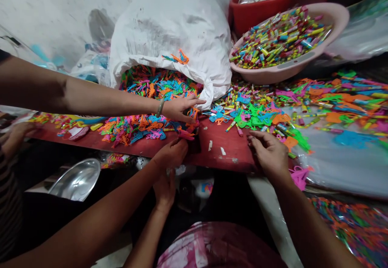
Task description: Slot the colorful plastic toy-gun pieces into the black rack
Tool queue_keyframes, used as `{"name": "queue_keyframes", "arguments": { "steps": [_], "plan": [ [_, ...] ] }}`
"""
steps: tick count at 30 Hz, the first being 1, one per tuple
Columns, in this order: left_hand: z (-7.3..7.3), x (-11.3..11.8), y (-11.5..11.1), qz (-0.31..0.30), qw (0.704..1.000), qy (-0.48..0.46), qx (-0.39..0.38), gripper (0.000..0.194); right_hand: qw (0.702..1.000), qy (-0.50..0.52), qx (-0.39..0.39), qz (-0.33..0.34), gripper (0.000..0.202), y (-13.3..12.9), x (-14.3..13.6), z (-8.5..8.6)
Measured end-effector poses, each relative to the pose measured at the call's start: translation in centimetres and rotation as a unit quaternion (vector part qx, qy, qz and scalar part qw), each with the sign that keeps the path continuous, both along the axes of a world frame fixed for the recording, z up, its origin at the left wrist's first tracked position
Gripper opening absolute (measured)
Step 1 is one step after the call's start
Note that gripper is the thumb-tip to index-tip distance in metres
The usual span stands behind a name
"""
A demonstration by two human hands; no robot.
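My left hand [174, 153] is at the red table's front edge, fingers curled beside a pink plastic piece [185, 134]; its grip is partly hidden. My right hand [269, 152] hovers over the table's right part, thumb and fingertips pinched; whatever they hold is too small to make out. Near it lie green lattice-shaped plastic pieces [250, 116] and small labelled tubes [239, 131]. Another person's hand [182, 108], with a bracelet, reaches in from the left above a heap of colourful plastic pieces [145, 128]. One more hand [165, 187] hangs below my left one.
A white sack [172, 21] spills plastic pieces at the back. Behind my right hand, a pink basin [336, 21] holds many tubes, with a red basin [251, 15] behind. Plastic sheeting [327, 159] covers the right side. A metal bowl [77, 181] sits lower left.
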State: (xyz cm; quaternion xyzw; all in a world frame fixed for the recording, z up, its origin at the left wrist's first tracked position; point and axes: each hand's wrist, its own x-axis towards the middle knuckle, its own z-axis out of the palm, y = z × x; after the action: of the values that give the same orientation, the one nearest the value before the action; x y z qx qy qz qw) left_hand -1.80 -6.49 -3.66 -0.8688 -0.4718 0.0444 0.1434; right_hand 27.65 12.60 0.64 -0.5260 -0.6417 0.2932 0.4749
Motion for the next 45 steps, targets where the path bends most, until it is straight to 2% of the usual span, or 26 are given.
{"name": "queue_keyframes", "arguments": {
  "steps": [1, 2, 3, 4, 5, 7, 12, 15, 20, 25, 28, 32, 40, 45],
  "plan": [
    [-0.5, 0.0, -0.5, 0.09, 0.99, -0.086, 0.065, 0.065, 1.0, -0.006, 0.001, -0.003, 0.027, 0.0, 0.0, 0.1],
    [-1.1, 0.0, -1.0, 0.181, 0.957, -0.182, 0.136, 0.059, 1.0, -0.011, 0.002, -0.005, 0.027, 0.0, 0.0, 0.1],
    [-1.7, 0.0, -1.4, 0.254, 0.907, -0.272, 0.198, 0.054, 1.0, -0.016, 0.003, -0.005, 0.027, 0.0, -0.1, 0.1],
    [-2.2, 0.1, -1.8, 0.295, 0.86, -0.34, 0.238, 0.051, 1.0, -0.021, 0.004, -0.005, 0.027, 0.0, -0.1, 0.1],
    [-2.6, 0.1, -2.1, 0.319, 0.826, -0.386, 0.258, 0.048, 1.0, -0.024, 0.004, -0.004, 0.027, 0.1, -0.1, 0.0],
    [-3.0, 0.3, -2.3, 0.345, 0.796, -0.425, 0.257, 0.044, 1.0, -0.026, 0.003, -0.001, 0.027, 0.1, -0.1, 0.0],
    [-3.0, 0.6, -2.3, 0.37, 0.766, -0.467, 0.243, 0.039, 1.0, -0.023, 0.009, 0.003, 0.025, 0.2, 0.0, -0.1],
    [-3.2, 0.6, -2.5, 0.368, 0.759, -0.476, 0.251, 0.039, 0.999, -0.027, 0.02, 0.003, 0.023, 0.2, 0.0, 0.0],
    [-4.0, 0.3, -2.7, 0.385, 0.759, -0.469, 0.237, 0.032, 0.999, -0.027, 0.028, 0.002, 0.024, 0.2, -0.1, 0.1],
    [-3.7, 0.7, -3.1, 0.428, 0.758, -0.454, 0.189, 0.032, 0.999, -0.032, 0.031, 0.001, 0.023, 0.2, -0.2, 0.3],
    [-3.4, 1.2, -3.5, 0.425, 0.76, -0.46, 0.174, 0.033, 0.999, -0.034, 0.029, 0.001, 0.023, 0.2, -0.1, 0.3],
    [-3.8, 1.5, -4.0, 0.409, 0.759, -0.476, 0.173, 0.039, 0.999, -0.039, 0.022, 0.002, 0.024, 0.2, 0.0, 0.1],
    [-4.7, 1.3, -4.1, 0.44, 0.702, -0.545, 0.125, 0.04, 0.999, -0.041, 0.019, 0.0, 0.024, 0.1, -0.2, 0.2],
    [-4.7, 1.7, -4.5, 0.435, 0.702, -0.555, 0.1, 0.039, 0.999, -0.037, 0.022, 0.002, 0.023, 0.1, -0.1, 0.1]
  ]
}}
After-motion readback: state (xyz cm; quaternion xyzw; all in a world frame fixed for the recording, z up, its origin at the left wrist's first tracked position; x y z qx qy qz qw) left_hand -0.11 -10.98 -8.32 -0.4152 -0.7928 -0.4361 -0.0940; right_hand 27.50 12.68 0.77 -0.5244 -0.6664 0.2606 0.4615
